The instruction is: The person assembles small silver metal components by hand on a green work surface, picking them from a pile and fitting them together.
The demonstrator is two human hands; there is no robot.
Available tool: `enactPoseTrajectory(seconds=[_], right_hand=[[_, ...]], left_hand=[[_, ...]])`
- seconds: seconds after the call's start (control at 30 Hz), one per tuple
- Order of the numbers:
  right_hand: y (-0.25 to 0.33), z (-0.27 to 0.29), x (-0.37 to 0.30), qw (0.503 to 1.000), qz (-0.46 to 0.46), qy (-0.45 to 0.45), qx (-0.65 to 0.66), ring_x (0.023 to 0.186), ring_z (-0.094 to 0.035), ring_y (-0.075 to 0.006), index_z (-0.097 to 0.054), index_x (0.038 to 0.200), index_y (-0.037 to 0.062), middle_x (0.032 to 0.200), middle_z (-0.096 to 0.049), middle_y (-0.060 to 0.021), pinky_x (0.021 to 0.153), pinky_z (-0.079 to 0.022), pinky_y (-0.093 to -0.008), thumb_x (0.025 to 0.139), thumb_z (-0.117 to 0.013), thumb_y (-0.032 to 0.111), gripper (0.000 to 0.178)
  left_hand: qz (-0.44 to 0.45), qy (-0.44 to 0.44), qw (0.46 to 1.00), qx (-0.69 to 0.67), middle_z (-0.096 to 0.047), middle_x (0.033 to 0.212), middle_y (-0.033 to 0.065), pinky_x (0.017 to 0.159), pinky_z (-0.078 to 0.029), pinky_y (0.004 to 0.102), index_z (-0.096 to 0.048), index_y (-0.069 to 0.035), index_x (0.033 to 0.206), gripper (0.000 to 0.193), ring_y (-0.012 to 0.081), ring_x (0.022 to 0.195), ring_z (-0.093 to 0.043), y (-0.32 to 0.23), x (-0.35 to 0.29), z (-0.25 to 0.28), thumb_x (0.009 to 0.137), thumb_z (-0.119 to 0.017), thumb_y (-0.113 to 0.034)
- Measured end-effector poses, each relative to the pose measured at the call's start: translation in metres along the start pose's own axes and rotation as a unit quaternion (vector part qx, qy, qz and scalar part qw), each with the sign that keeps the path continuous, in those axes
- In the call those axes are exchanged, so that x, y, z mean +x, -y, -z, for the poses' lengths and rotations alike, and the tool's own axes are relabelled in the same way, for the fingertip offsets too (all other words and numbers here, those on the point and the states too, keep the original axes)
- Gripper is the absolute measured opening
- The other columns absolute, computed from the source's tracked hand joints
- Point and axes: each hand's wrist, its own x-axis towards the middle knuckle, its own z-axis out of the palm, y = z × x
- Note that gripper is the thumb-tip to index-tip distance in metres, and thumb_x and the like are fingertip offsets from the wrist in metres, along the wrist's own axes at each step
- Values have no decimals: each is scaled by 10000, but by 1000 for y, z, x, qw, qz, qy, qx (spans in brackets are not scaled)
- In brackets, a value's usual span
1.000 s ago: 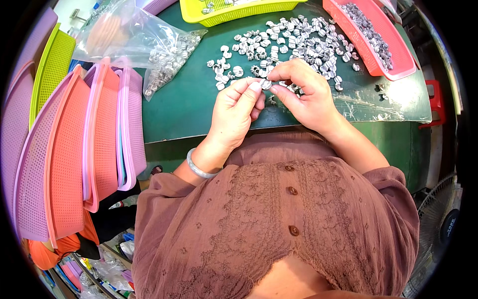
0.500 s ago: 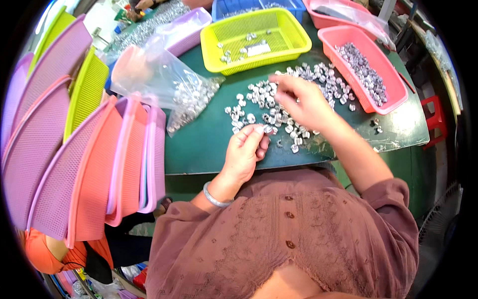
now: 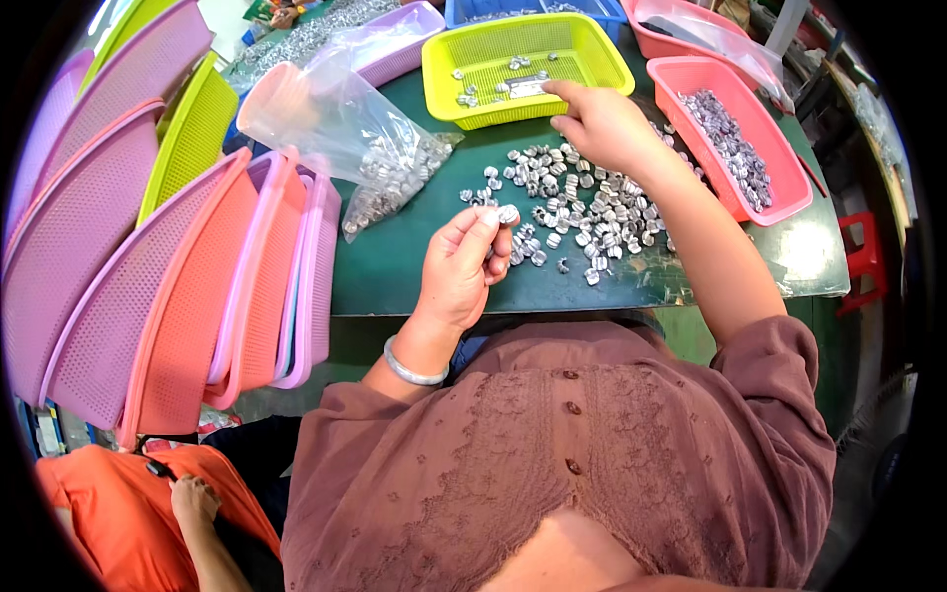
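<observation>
Brown fabric of the wearer's blouse (image 3: 513,424) is nearest; beyond it begins the table (image 3: 395,286), green and worn. As landmark I take the heap of silvery grooved pieces (image 3: 629,209) lying on it. Well to the left of the heap, stacked plastic baskets (image 3: 187,286) stand on their sides. Near the heap's left side, the left hand (image 3: 456,261), with a grey bracelet (image 3: 409,370) on the wrist, has its grip pinching one silvery grooved piece (image 3: 507,214) between thumb and finger. Whether the curled fingers hide more, I cannot tell. Left of the heap lies a clear plastic bag (image 3: 340,109) with similar pieces; right of it is a coral basket (image 3: 787,205) holding many darker ones. The right hand (image 3: 614,128) is at the heap's far side, thumb and forefinger spread, nothing visible between them. Its forefinger is over the lime basket (image 3: 493,116), behind the heap, which contains a few pieces and a whitish flat object (image 3: 525,87).

In my judgement, the pinched piece could slip, because it is small, rounded and held only by fingertips; among its neighbours it would be difficult to find. Also, a careless sweep of the right forearm might scatter the heap's right side.
</observation>
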Motion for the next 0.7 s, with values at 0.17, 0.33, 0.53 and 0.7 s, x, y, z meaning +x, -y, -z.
enactPoseTrajectory(seconds=[0.17, 0.33, 0.53, 0.7], right_hand=[[37, 16, -68, 949, 197, -46, 240, 759, -627, -290, -661, 951, 12, 849, -649, -128, 669, -503, -352, 785, -678, 79, 179], [49, -1, -97, 943, 187, -132, 243, 733, -603, -278, -643, 836, 30, 770, -601, -90, 632, -482, -350, 749, -689, 48, 100], [47, -8, -104, 940, 171, -156, 251, 717, -599, -259, -642, 818, 40, 762, -600, -75, 622, -479, -331, 737, -703, 37, 101], [45, -9, -106, 939, 166, -162, 253, 727, -611, -254, -644, 823, 41, 782, -613, -79, 627, -488, -321, 726, -710, 23, 118]], left_hand=[[-23, 15, 999, 30, -560, 716, -15, 496, -363, 168, -620, -55, 975, 173, 48, 566, -455, 3, 1, -10, 970, -517, -194], [-13, 22, 999, 44, -536, 701, -2, 495, -355, 189, -612, -28, 989, 179, 62, 558, -433, 3, -1, -22, 972, -502, -169], [-6, 32, 998, 50, -536, 701, 1, 501, -363, 187, -607, -34, 979, 167, 60, 557, -431, 5, -2, -24, 974, -499, -161], [-18, 28, 998, 56, -534, 705, 2, 500, -362, 184, -604, -36, 963, 158, 60, 556, -430, 7, -2, -28, 976, -494, -149]])
